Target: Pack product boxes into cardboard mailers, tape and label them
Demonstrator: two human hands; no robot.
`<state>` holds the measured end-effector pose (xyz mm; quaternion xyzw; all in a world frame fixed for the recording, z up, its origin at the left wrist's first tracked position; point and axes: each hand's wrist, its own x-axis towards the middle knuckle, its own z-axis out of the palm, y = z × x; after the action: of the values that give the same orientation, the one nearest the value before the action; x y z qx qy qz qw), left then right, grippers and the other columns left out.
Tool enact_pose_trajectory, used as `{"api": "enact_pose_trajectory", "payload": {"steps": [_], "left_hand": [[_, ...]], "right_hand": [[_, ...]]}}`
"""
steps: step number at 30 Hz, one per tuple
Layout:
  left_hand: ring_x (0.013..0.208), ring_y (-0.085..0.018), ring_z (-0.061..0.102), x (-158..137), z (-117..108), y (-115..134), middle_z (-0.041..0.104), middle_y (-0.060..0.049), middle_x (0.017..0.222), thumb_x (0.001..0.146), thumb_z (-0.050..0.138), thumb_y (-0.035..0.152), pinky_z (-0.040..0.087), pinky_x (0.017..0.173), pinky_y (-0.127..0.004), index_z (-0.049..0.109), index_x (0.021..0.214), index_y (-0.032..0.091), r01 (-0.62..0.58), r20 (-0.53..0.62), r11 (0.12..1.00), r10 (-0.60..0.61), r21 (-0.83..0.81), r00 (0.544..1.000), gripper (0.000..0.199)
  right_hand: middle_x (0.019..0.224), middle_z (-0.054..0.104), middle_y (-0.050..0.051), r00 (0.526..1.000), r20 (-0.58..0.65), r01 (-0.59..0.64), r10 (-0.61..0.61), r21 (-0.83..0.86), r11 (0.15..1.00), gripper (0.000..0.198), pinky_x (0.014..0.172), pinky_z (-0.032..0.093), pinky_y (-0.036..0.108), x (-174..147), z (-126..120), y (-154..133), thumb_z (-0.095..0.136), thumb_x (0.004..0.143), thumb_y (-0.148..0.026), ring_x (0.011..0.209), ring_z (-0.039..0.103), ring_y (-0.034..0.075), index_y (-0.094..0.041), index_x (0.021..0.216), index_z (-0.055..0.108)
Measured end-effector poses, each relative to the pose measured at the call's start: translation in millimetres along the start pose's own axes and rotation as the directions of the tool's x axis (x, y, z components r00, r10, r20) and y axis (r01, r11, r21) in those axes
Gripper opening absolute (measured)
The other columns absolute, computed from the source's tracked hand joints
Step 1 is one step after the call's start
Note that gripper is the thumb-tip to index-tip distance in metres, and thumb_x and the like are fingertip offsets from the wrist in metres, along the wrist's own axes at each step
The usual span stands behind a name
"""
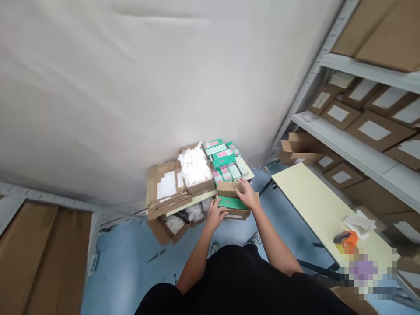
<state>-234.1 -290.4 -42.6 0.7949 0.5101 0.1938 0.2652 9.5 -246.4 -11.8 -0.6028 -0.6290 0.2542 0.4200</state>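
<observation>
Black shirt point(236, 280) at six o'clock; at five, keep green carton point(232, 203) level in cardboard box point(236, 212), left hand point(215, 215) curled at its nine, right hand point(248, 195) spread at two, cannot tell how firmly

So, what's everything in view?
Open carton: one, brown, centre
Inner box: one, green, inside carton
Printed boxes: several, green/pink, far table
White pile: one, white, beside those
Cardboard stack: one, brown, left
Tables: two, cream, ahead, right
Orange item: one, orange, right table
Shelving: two, grey, both sides
Shelf cartons: many, brown, shelving
Wall: one, pale, ahead
Floor: one, blue, below
Shoes: two, dark, below
Left hand: one, bare, carton's left
Right hand: one, bare, carton's right
</observation>
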Motion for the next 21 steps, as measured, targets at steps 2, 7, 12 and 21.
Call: {"api": "enact_pose_trajectory", "payload": {"steps": [2, 7, 12, 21], "left_hand": [[0.144, -0.038, 0.042, -29, -12, -27, 0.056, -0.008, 0.153, 0.089, 0.077, 0.03, 0.04, 0.122, -0.058, 0.085, 0.099, 0.027, 0.064, -0.05, 0.998, -0.063, 0.006, 0.997, 0.013], [0.141, -0.038, 0.045, -70, -37, -73, 0.058, -0.009, 0.15, 0.09, 0.076, 0.028, 0.043, 0.119, -0.058, 0.085, 0.095, 0.025, 0.134, -0.216, 0.991, -0.125, 0.03, 0.968, 0.01], [0.142, -0.038, 0.044, -76, -47, -87, 0.06, -0.009, 0.146, 0.092, 0.075, 0.029, 0.041, 0.121, -0.058, 0.085, 0.095, 0.027, 0.179, -0.306, 0.983, -0.158, 0.04, 0.939, 0.011], [0.144, -0.038, 0.043, -63, -39, -77, 0.059, -0.008, 0.147, 0.089, 0.077, 0.028, 0.042, 0.121, -0.059, 0.084, 0.095, 0.027, 0.273, -0.322, 0.962, -0.255, 0.014, 0.912, 0.01]], "right_hand": [[0.158, 0.055, 0.013, 0.997, 0.057, 0.043, -0.042, -0.009, 0.999, 0.056, 0.128, 0.034, 0.052, 11, 37, -14, 0.07, 0.09, -0.037, 0.15, 0.047, 0.032, -0.024, 0.144, 0.064], [0.155, 0.058, 0.016, 0.98, 0.167, 0.119, -0.104, -0.084, 0.989, 0.056, 0.125, 0.04, 0.05, 53, 107, -42, 0.072, 0.087, -0.034, 0.146, 0.053, 0.031, -0.019, 0.141, 0.066], [0.145, 0.067, 0.016, 0.968, 0.252, 0.085, -0.019, -0.254, 0.963, 0.051, 0.12, 0.045, 0.042, 101, 149, -61, 0.07, 0.09, -0.032, 0.139, 0.059, 0.029, -0.016, 0.138, 0.068], [0.128, 0.075, 0.022, 0.912, 0.233, -0.153, 0.336, -0.569, 0.808, 0.048, 0.1, 0.053, 0.034, 157, 182, -73, 0.07, 0.095, -0.045, 0.119, 0.072, 0.03, -0.012, 0.13, 0.071]]}}
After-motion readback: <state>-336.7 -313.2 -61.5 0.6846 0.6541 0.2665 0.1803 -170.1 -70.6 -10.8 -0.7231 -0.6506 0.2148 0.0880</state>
